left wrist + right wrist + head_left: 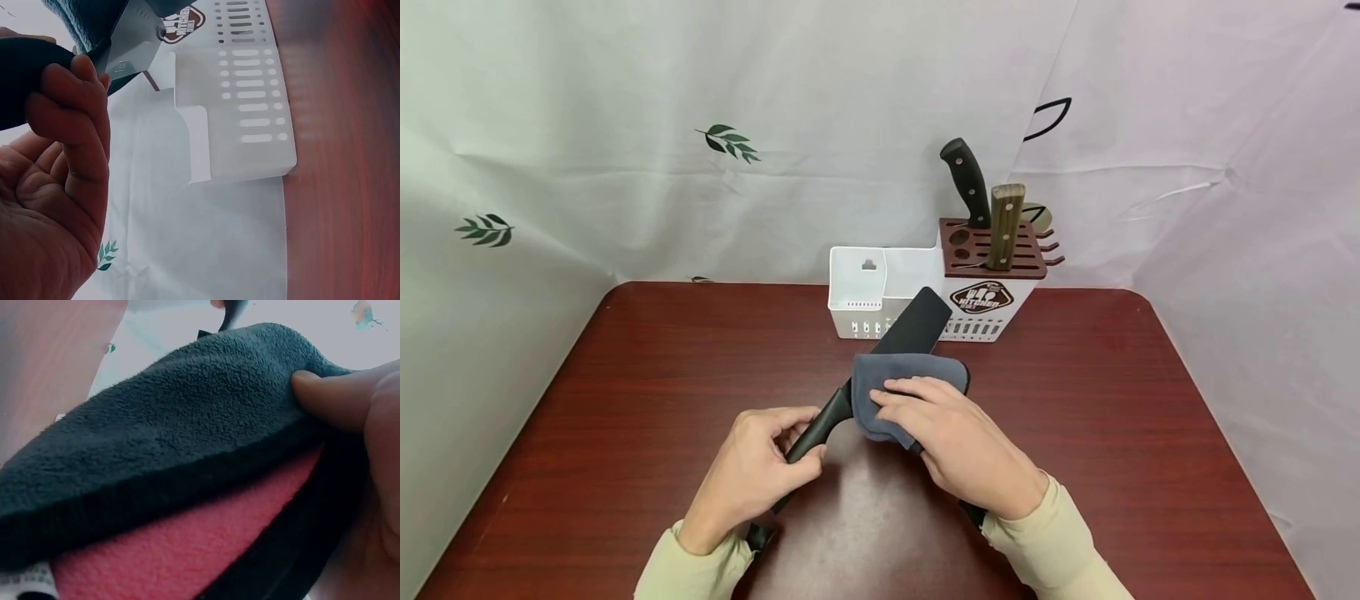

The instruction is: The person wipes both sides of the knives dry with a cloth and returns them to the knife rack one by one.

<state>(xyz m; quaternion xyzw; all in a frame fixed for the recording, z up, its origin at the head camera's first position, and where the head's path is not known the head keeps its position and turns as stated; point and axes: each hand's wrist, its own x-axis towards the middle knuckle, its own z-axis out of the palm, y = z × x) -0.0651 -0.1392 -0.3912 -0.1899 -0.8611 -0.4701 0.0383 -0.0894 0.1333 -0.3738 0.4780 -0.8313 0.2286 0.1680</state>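
Note:
My left hand (752, 467) grips the black handle (820, 429) of a broad-bladed kitchen knife (917, 321), which slants up and away to the right above the table. A grey cloth (868, 392) lies folded over the blade near the handle, and my right hand (962, 442) pinches it there. In the right wrist view, the thumb (312, 387) presses the fuzzy grey side of the cloth, and a pink inner face (187, 537) shows in the fold. The left wrist view shows curled fingers (75, 119) at the handle, with part of the blade (134, 40) bare beyond them.
A white kitchen rack (857, 321) stands at the back of the brown table (700, 358), against a white curtain (625, 83). Its brown slotted top (962, 271) holds a black-handled knife (967, 183) and a wooden-handled knife (1006, 225). Small hooks (1051, 247) jut from its right side.

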